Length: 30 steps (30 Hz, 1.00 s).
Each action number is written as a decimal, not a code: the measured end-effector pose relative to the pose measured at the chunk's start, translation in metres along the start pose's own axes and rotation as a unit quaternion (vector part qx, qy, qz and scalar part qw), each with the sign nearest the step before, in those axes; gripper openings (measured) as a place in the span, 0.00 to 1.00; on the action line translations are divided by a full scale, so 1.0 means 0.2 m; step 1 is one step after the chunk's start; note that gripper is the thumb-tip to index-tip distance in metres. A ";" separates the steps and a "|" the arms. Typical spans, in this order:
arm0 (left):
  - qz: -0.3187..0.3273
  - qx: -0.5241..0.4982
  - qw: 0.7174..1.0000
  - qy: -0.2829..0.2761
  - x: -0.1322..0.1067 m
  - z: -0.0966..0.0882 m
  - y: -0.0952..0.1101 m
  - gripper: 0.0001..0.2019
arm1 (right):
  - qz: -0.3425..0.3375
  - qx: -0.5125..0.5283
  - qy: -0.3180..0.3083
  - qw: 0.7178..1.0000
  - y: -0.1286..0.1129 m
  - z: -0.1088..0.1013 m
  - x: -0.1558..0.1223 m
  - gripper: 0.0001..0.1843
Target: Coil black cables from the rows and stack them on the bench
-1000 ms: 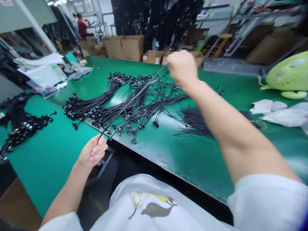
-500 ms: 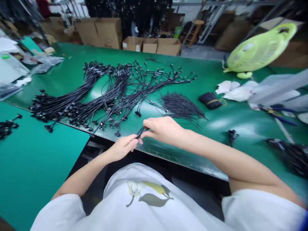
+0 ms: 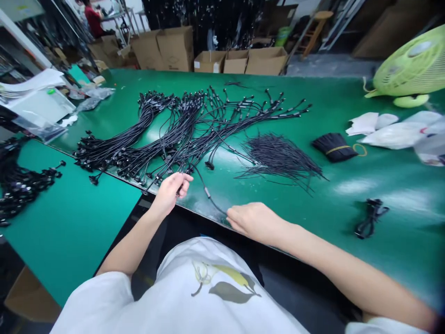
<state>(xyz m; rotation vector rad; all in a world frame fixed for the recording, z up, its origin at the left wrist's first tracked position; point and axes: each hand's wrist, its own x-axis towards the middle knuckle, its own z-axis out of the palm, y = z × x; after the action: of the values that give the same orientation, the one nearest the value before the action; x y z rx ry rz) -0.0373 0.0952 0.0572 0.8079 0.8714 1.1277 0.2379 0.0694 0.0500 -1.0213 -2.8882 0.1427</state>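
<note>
My left hand [image 3: 170, 192] is closed around a black cable [image 3: 208, 192] at the near edge of the green workbench, and the cable has a small inline connector. The cable runs down to my right hand [image 3: 253, 221], whose fingertips pinch it near the table edge. Just beyond my left hand lies a large tangle of black connector cables [image 3: 167, 134]. To its right are a loose spread of thin black wires [image 3: 278, 157], a tied black wire bundle [image 3: 333, 147] and a small coiled cable [image 3: 371, 218].
A lower teal table [image 3: 69, 232] with more black cables [image 3: 24, 183] meets the bench at left. White bags [image 3: 392, 134] and a green fan [image 3: 410, 69] sit at right. Cardboard boxes [image 3: 208, 60] stand beyond the bench, with a person in a red top [image 3: 92, 18] farther back.
My hands have moved apart along the cable, with the right hand now lower and farther right. My view has shifted, bringing the coiled cable and the tied bundle to new places in the picture.
</note>
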 end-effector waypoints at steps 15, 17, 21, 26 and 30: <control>0.031 0.016 0.999 0.017 -0.03 -0.03 0.07 0.19 | 0.015 0.092 -0.092 0.991 -0.01 -0.18 0.00 0.13; 0.038 0.103 0.994 -0.019 -0.01 0.04 -0.02 0.18 | -0.062 0.147 -0.103 0.982 -0.13 -0.23 0.05 0.12; 0.021 0.224 0.962 -0.155 -0.08 0.12 -0.12 0.14 | -0.018 0.233 -0.030 0.972 -0.13 -0.28 0.15 0.13; -0.009 0.162 0.971 -0.177 -0.12 0.12 -0.11 0.13 | 0.045 0.384 0.191 0.902 0.00 -0.16 0.23 0.12; -0.033 0.069 0.987 -0.144 -0.10 0.14 -0.17 0.17 | 0.142 0.528 0.245 0.801 -0.03 0.04 0.32 0.15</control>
<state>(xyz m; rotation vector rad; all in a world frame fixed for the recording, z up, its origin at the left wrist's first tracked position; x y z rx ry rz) -0.0018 0.0652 0.0420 1.0212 0.7330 0.8719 0.1850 0.1046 0.0452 -0.9775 -1.6789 1.1423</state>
